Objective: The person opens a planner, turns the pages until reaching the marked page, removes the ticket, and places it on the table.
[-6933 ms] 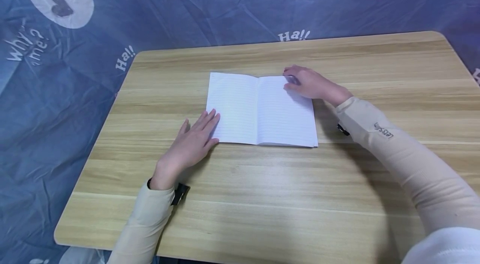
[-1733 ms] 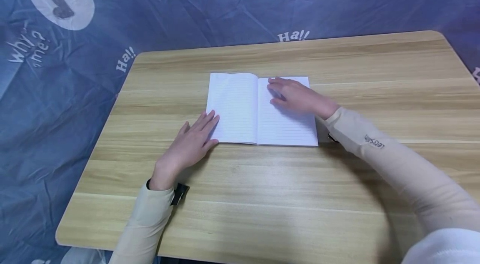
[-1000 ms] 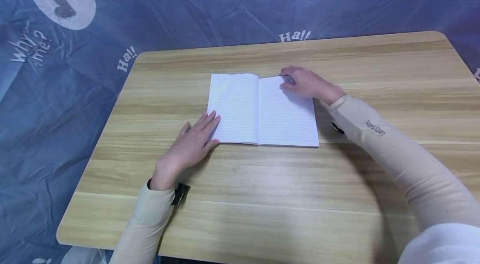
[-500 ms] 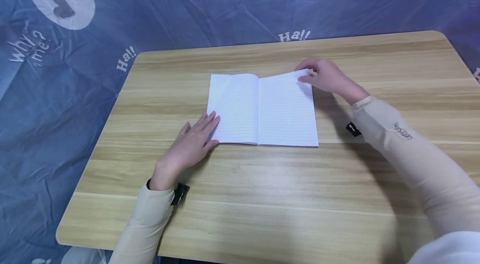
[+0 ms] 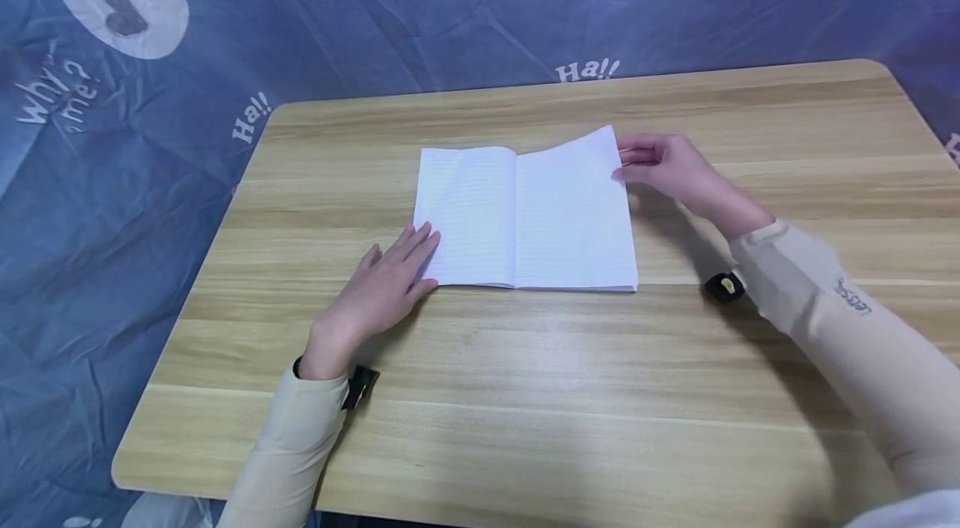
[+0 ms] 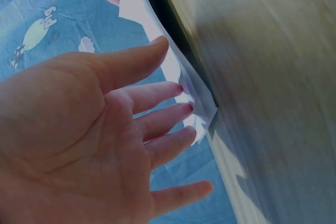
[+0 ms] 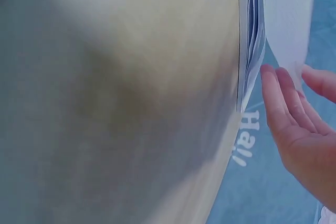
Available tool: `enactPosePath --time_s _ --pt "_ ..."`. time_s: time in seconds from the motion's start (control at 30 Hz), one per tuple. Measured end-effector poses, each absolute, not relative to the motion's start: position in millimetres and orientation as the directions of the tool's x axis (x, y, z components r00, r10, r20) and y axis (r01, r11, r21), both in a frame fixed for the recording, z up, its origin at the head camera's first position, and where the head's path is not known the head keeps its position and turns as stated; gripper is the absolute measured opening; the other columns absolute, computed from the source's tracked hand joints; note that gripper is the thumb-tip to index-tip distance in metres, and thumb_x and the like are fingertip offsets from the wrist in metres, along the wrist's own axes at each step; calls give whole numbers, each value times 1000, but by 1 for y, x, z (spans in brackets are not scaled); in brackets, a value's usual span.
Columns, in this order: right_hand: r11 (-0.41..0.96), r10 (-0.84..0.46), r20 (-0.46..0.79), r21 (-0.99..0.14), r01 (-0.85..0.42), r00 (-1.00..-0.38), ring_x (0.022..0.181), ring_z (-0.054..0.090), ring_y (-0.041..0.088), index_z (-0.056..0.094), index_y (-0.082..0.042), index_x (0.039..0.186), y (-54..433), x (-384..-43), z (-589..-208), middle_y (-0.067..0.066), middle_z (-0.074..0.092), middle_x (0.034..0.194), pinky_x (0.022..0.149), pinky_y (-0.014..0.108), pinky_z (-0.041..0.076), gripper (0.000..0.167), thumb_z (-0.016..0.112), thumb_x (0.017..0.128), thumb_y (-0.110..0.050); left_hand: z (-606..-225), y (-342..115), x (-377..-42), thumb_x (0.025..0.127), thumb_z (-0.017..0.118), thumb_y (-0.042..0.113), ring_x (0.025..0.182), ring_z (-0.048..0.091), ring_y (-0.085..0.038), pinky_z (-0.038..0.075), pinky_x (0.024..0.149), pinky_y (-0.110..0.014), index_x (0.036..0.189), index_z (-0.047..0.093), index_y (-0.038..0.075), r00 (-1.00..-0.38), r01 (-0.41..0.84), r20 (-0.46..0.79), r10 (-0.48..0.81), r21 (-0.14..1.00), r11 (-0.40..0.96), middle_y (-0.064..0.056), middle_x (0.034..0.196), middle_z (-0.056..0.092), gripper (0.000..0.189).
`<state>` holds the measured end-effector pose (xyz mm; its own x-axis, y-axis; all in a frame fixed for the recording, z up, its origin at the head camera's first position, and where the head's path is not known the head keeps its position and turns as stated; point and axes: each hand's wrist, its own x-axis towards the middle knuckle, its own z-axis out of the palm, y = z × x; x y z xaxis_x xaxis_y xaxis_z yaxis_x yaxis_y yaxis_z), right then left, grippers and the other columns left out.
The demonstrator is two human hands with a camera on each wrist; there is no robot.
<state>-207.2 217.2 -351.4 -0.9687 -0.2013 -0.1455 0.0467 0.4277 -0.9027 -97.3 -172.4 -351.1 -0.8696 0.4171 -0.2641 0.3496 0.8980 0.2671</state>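
An open notebook (image 5: 472,211) with lined white pages lies on the wooden table. At its lower left edge my left hand (image 5: 382,286) rests with straight, spread fingers, the fingertips on the left page. In the left wrist view that hand (image 6: 105,129) has its palm showing beside the page edges. On the other side, a right-hand page (image 5: 573,203) rises at its upper outer corner. My right hand (image 5: 678,170) pinches this page's outer edge, thumb in front and fingers partly behind it. The right wrist view shows the hand (image 7: 304,124) at the raised page (image 7: 289,19).
The wooden table (image 5: 480,403) extends around the notebook on all sides. Behind and left of it hangs a blue printed cloth (image 5: 360,12). Black straps (image 5: 724,287) are worn at both wrists, over or beside beige sleeves.
My right hand moved from mid right page up to its top edge, then out to the right edge, and the page's upper corner has lifted. The left hand has stayed put.
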Motion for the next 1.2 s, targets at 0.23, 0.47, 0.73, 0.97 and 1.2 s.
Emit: enactPosePath --time_s 0.23,0.47,0.73,0.97,1.2 --pt "425 -235 -175 -903 61 -956 92 61 -7 50 9 136 214 -185 -351 6 69 115 82 11 48 50 67 93 -10 -350 -173 -97 103 51 31 149 9 -24 11 114 -63 157 22 10 -869 355 -259 422 269 895 -7 163 15 65" --pt "374 -281 -193 -924 78 -940 96 61 -5 46 11 139 210 -167 -346 10 64 124 84 14 50 51 60 99 -17 -348 -173 -98 103 51 31 149 9 -24 11 114 -63 157 22 10 -870 351 -262 418 269 897 -8 163 14 65" --pt "223 -415 -77 -975 -20 -907 103 65 10 45 9 142 192 -157 -339 16 59 130 91 26 52 51 50 104 -24 -347 -173 -97 103 51 31 149 8 -24 11 114 -64 157 22 10 -870 348 -263 416 270 898 -7 163 14 65" --pt "94 -560 18 -992 -85 -828 112 64 27 44 7 143 174 -159 -340 22 56 136 96 36 50 47 44 106 -22 -346 -172 -96 103 51 32 149 8 -24 11 114 -63 157 21 11 -872 345 -263 414 271 899 -7 163 12 66" --pt "178 -641 56 -959 -220 -766 120 58 34 48 6 140 153 -159 -349 20 55 137 97 39 49 40 47 105 -13 -348 -174 -97 103 51 32 149 8 -24 11 114 -63 157 21 11 -874 347 -253 415 272 897 -6 164 12 66"
